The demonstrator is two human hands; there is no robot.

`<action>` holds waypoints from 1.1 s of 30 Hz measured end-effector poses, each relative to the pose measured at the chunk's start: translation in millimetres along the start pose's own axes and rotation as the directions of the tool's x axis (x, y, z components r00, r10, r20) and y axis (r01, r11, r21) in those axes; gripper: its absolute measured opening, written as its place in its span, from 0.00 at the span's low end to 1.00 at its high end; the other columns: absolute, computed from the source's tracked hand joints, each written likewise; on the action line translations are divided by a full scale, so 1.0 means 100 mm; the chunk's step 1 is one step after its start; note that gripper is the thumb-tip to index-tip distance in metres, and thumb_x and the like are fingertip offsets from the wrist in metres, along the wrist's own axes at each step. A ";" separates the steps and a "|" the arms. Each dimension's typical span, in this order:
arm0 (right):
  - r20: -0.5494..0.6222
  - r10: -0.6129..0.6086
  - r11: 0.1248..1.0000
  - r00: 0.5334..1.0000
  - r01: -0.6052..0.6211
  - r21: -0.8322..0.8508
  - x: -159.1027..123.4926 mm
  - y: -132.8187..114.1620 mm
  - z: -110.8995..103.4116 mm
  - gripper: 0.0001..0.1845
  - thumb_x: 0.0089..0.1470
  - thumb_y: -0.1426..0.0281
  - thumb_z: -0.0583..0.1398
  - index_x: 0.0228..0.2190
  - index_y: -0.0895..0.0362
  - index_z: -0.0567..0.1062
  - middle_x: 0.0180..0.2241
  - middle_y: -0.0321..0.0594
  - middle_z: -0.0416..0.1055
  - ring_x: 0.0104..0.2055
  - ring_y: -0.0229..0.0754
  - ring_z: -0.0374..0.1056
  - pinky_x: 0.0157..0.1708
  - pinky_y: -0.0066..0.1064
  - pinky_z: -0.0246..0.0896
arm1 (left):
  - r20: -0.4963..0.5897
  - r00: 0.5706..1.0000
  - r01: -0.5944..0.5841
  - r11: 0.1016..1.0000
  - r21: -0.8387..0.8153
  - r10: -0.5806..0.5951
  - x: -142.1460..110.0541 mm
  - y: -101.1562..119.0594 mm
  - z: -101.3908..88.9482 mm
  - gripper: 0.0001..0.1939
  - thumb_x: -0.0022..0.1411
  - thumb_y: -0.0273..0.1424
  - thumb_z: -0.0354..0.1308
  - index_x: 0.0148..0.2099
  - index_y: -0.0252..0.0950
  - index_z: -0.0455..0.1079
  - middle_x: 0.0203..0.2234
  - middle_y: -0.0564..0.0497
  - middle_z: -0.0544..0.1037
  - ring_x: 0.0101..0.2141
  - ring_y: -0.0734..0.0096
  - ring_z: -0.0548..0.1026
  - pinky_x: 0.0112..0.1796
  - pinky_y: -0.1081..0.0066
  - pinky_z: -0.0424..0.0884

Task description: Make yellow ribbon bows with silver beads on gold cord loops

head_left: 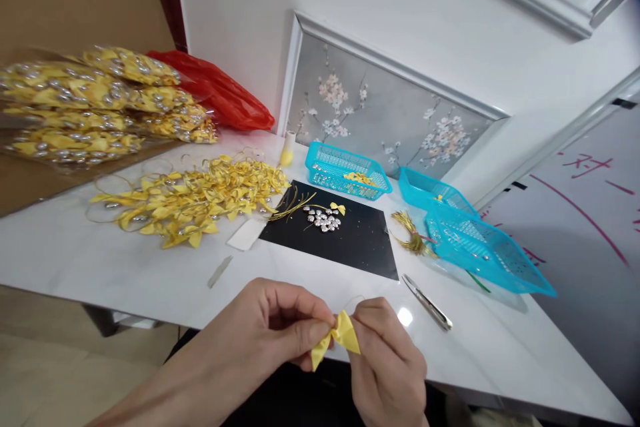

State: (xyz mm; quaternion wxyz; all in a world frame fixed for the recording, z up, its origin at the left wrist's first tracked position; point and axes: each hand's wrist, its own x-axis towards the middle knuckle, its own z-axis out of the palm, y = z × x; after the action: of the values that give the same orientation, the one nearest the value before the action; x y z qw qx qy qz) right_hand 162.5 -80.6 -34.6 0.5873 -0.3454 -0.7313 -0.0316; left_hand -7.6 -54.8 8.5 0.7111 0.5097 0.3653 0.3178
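Near the table's front edge, my left hand (293, 323) pinches a yellow ribbon bow (345, 333) between thumb and forefinger. My right hand (385, 353) is closed against the bow's right side, its fingertips mostly hidden. A fine thread or wire arcs up between the two hands; where its ends go I cannot see. Beyond them lies a black mat (345, 247) bearing a cluster of silver beads (324, 219), another small yellow bow (338, 208) and several gold cords (295, 205).
Finished-looking yellow ribbon strands (200, 197) are heaped at left, near bagged bundles (90, 97) and a red plastic bag (220, 90). A blue basket (347, 170) stands behind the mat, with more blue baskets (490, 250) at right. Tweezers (427, 303) and a gold cord bundle (414, 235) lie nearby.
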 end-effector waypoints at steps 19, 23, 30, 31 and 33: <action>-0.045 -0.002 0.982 0.999 -0.007 -0.191 0.12 -0.09 -0.08 0.13 0.55 0.82 0.63 0.35 0.51 0.78 0.36 0.40 0.76 0.39 0.43 0.69 0.35 0.35 0.69 | -0.124 0.972 -0.156 0.946 0.283 0.197 0.03 0.05 0.06 0.11 0.58 0.37 0.59 0.29 0.39 0.79 0.25 0.53 0.79 0.28 0.67 0.72 0.32 0.71 0.69; 0.039 -0.123 0.957 0.992 0.128 -0.261 0.14 -0.16 0.01 0.11 0.55 0.84 0.62 0.33 0.56 0.78 0.31 0.40 0.78 0.35 0.43 0.70 0.33 0.35 0.67 | -0.093 0.979 -0.140 0.936 0.324 0.179 0.06 0.04 0.06 0.13 0.60 0.38 0.57 0.30 0.38 0.79 0.27 0.51 0.82 0.31 0.63 0.76 0.34 0.69 0.71; -0.083 0.151 0.979 0.985 -0.137 0.154 -0.09 -0.16 0.13 0.09 0.65 0.76 0.55 0.34 0.53 0.72 0.30 0.41 0.77 0.31 0.43 0.76 0.24 0.32 0.70 | -0.188 0.938 -0.138 0.809 0.571 0.293 0.25 -0.06 -0.09 0.13 0.61 0.35 0.55 0.34 0.36 0.79 0.29 0.50 0.84 0.32 0.61 0.79 0.34 0.69 0.72; -0.062 0.229 0.949 0.971 -0.209 0.234 -0.10 -0.17 0.12 0.10 0.66 0.76 0.52 0.35 0.52 0.71 0.29 0.39 0.76 0.28 0.42 0.75 0.24 0.32 0.71 | -0.185 0.934 -0.140 0.791 0.595 0.305 0.29 -0.07 -0.11 0.13 0.62 0.35 0.55 0.34 0.36 0.79 0.30 0.50 0.84 0.33 0.61 0.79 0.35 0.68 0.72; -0.025 0.392 0.839 0.920 -0.346 0.421 -0.08 -0.20 0.07 0.12 0.68 0.76 0.50 0.36 0.52 0.69 0.23 0.33 0.71 0.20 0.35 0.69 0.21 0.27 0.68 | -0.179 0.930 -0.137 0.756 0.641 0.320 0.36 -0.09 -0.16 0.12 0.62 0.35 0.55 0.35 0.37 0.79 0.31 0.50 0.85 0.34 0.60 0.79 0.37 0.67 0.71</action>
State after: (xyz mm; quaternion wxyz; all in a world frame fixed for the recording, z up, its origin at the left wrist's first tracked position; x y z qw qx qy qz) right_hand 146.5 -97.0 -36.7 0.6805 -0.3471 -0.6078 0.2167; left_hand -1.5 -19.3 -10.9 0.4016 0.7053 0.4793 0.3340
